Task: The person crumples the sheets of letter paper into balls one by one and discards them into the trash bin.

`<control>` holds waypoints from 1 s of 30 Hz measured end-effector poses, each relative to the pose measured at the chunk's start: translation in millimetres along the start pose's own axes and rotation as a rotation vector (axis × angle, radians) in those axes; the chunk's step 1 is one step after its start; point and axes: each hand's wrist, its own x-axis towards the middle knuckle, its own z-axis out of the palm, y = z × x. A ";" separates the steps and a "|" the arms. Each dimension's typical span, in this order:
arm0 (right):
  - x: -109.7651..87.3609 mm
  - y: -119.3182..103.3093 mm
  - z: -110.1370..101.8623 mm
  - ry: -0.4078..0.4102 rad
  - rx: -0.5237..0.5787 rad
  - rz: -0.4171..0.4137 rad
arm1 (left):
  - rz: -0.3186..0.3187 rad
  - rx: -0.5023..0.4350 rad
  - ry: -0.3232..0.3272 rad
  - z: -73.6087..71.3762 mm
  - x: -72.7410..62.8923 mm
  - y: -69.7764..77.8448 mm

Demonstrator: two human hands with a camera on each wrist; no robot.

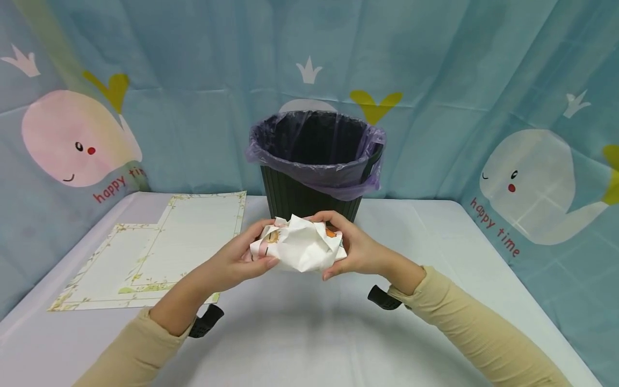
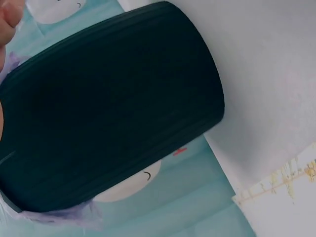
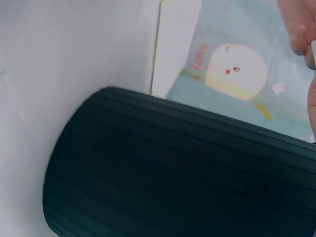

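"What's being held?"
"Crumpled paper point(image 1: 304, 250), white with coloured print, above the table point(image 1: 300, 338), in front of the bin point(image 1: 300, 199)."
"And the grip?"
"Left hand point(image 1: 242, 255) on one end, right hand point(image 1: 357, 248) on the other, fingers and thumbs clamped round it."
"Beyond that?"
"A purple bag point(image 1: 319, 174) folded over the bin's rim, bordered sheets point(image 1: 195, 231) at left, a blue curtain point(image 1: 203, 48) behind."

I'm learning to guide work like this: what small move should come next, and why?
Probably squeeze the crumpled paper tighter before moving it to the bin: the left hand and right hand grip it from both sides, but its corners stick out loosely.
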 end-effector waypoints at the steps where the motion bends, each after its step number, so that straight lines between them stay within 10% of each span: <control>1: -0.2 -0.6 0.7 0.018 0.000 0.007 | 0.012 -0.005 0.006 1.3 0.7 -0.8; 7: 0.8 -0.2 6.6 0.145 0.023 0.094 | 0.117 0.114 0.102 10.0 4.8 -10.4; 15: 7.1 11.0 21.0 0.372 0.012 0.199 | 0.281 0.326 0.391 24.4 18.2 -25.2; 23: 13.0 23.3 34.8 0.599 -0.035 0.250 | 0.458 0.509 0.485 35.9 30.6 -40.2; 26: 15.8 26.0 39.5 0.651 -0.095 0.236 | 0.431 0.559 0.493 34.1 31.3 -42.1; 30: 13.6 26.1 42.1 0.650 -0.108 0.267 | 0.191 0.564 0.487 27.0 26.6 -38.3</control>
